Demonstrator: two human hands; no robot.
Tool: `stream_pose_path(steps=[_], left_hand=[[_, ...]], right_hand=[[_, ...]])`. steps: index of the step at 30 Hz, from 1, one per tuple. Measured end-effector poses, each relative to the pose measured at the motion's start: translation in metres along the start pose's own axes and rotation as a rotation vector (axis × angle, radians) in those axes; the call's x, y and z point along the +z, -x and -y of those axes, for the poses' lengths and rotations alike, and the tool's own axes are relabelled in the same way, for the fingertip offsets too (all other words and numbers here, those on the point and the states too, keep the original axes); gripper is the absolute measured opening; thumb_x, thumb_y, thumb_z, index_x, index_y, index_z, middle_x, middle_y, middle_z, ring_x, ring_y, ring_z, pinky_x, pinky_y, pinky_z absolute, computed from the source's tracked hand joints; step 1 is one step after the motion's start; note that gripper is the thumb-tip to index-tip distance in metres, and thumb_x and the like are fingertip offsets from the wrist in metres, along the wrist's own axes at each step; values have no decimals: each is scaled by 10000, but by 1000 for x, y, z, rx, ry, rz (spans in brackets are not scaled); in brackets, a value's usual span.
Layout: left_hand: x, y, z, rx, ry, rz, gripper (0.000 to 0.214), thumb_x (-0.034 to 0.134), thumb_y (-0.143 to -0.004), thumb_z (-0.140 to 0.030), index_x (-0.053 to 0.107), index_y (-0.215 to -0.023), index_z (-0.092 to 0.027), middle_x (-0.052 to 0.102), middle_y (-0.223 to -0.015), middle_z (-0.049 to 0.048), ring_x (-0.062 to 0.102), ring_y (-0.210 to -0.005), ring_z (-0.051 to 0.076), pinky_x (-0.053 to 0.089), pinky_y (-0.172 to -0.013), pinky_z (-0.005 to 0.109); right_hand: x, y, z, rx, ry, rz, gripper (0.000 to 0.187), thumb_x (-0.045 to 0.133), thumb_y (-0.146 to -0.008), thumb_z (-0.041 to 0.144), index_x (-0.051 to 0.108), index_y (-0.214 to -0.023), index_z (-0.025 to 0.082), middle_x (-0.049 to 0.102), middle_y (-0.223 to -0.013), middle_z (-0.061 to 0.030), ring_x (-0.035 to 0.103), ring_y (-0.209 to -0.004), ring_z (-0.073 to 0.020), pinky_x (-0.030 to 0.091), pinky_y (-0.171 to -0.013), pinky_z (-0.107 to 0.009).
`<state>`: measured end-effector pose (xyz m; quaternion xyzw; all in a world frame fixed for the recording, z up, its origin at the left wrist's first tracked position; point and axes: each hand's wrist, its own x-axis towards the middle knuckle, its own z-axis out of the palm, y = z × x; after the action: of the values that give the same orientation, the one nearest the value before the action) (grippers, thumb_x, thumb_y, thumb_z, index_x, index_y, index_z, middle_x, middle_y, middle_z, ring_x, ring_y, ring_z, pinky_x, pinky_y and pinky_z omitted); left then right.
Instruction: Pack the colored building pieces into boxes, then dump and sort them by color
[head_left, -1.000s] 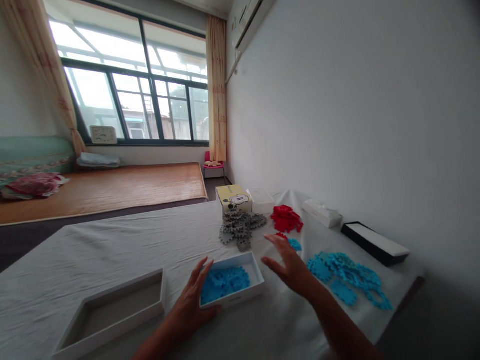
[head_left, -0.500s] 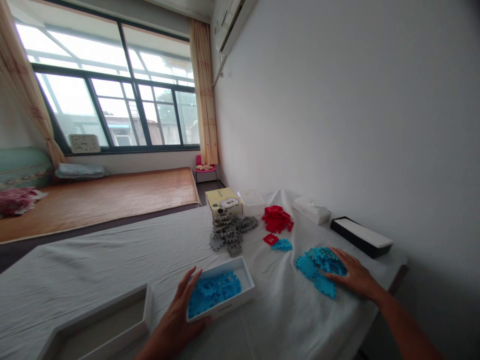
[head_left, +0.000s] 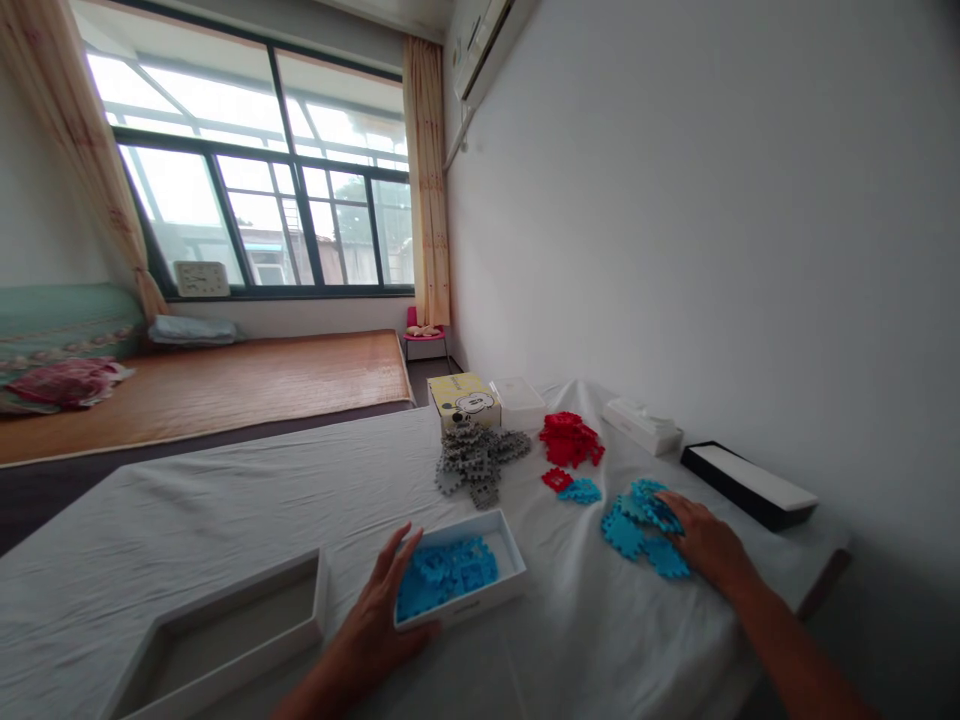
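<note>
My left hand (head_left: pixel 381 612) is closed around the near-left end of a small white box (head_left: pixel 514 553), thumb at the front wall and fingers over the left side. Blue notched interlocking pieces (head_left: pixel 448 574) lie inside the box, leaving its right end bare. To the right, my right hand (head_left: pixel 707 545) is curled over the right side of a pile of blue interlocking pieces (head_left: pixel 624 530), its fingertips closed on some of them. Part of that pile is hidden under the fingers.
Grey pieces (head_left: pixel 474 462) are heaped before a yellow cartoon box (head_left: pixel 466 402). Beside them are red pieces (head_left: pixel 570 440) and a small blue group (head_left: pixel 580 491). A larger white tray (head_left: pixel 319 600) stands left, a black-sided box (head_left: pixel 750 485) at right, and a tissue pack (head_left: pixel 643 425) by the wall.
The camera has turned slightly left, so the scene sits further right. My right fingers have drawn in over the blue pile, and its pieces have shifted. My left hand stays on the box.
</note>
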<state>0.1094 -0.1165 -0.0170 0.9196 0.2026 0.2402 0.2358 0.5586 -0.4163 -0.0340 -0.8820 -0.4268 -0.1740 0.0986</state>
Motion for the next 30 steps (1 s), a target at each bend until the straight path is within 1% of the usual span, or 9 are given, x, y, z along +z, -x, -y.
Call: stream_pose_path(steps=[8, 12, 14, 16, 20, 23, 26, 28, 30], left_hand=[[-2, 0, -2, -16, 21, 47, 948, 684, -689, -225, 131, -1454, -308, 101, -1542, 79, 218, -1387, 318, 307, -1103, 466], [-6, 3, -10, -43, 63, 83, 993, 727, -651, -251, 148, -1456, -278, 96, -1544, 82, 207, -1394, 294, 305, -1111, 424], [-7, 3, -13, -58, 79, 95, 1021, 749, -633, -274, 148, -1458, -271, 95, -1545, 82, 202, -1395, 287, 295, -1116, 414], [-7, 3, -14, -69, 87, 98, 1050, 763, -621, -297, 135, -1462, -263, 81, -1548, 83, 189, -1399, 283, 277, -1124, 408], [-5, 4, -13, -84, 94, 95, 1120, 783, -597, -340, 90, -1471, -241, 45, -1552, 103, 138, -1409, 295, 248, -1133, 413], [-3, 4, -10, -89, 103, 85, 1188, 803, -565, -370, 54, -1476, -231, 87, -1543, 122, 126, -1408, 310, 237, -1133, 432], [-4, 2, -7, -88, 126, 40, 1207, 813, -548, -372, 56, -1476, -224, 168, -1518, 129, 189, -1390, 307, 253, -1128, 429], [-5, 1, -6, -91, 149, 16, 1207, 815, -539, -366, 65, -1475, -230, 206, -1500, 127, 243, -1369, 304, 275, -1119, 425], [-7, -1, -6, -95, 166, 4, 1202, 816, -532, -353, 78, -1474, -243, 229, -1487, 121, 271, -1355, 306, 287, -1114, 428]], right_hand=[[6, -6, -6, 28, -26, -117, 397, 373, -826, 350, 547, -1143, 188, 652, -1063, -133, 580, -1020, -299, 502, -785, -418], [-12, -17, 9, 54, -168, -221, 389, 379, -812, 440, 532, -1103, 232, 636, -1017, -148, 595, -974, -348, 497, -775, -467], [-33, -28, 41, 26, -272, -231, 390, 397, -809, 479, 513, -1110, 260, 630, -1012, -126, 610, -942, -349, 496, -779, -474], [-56, -37, 94, -78, -407, -202, 382, 443, -806, 472, 505, -1127, 273, 630, -1040, -87, 623, -945, -317, 492, -826, -458], [-89, -43, 219, -465, -635, -52, 290, 494, -803, 318, 569, -1066, 221, 654, -969, -70, 635, -878, -229, 509, -799, -367], [-92, -42, 284, -725, -695, 151, 324, 521, -805, 234, 585, -1123, 216, 664, -1032, -72, 604, -975, -209, 485, -863, -340], [-89, -44, 306, -886, -637, 317, 473, 654, -745, 300, 569, -1204, 222, 644, -1151, -84, 534, -1119, -257, 430, -958, -406], [-90, -47, 305, -891, -635, 350, 625, 731, -681, 385, 542, -1253, 216, 608, -1225, -98, 475, -1197, -280, 394, -1003, -430], [-92, -48, 296, -832, -674, 329, 638, 715, -702, 434, 526, -1275, 226, 592, -1249, -94, 461, -1216, -266, 388, -1017, -418]])
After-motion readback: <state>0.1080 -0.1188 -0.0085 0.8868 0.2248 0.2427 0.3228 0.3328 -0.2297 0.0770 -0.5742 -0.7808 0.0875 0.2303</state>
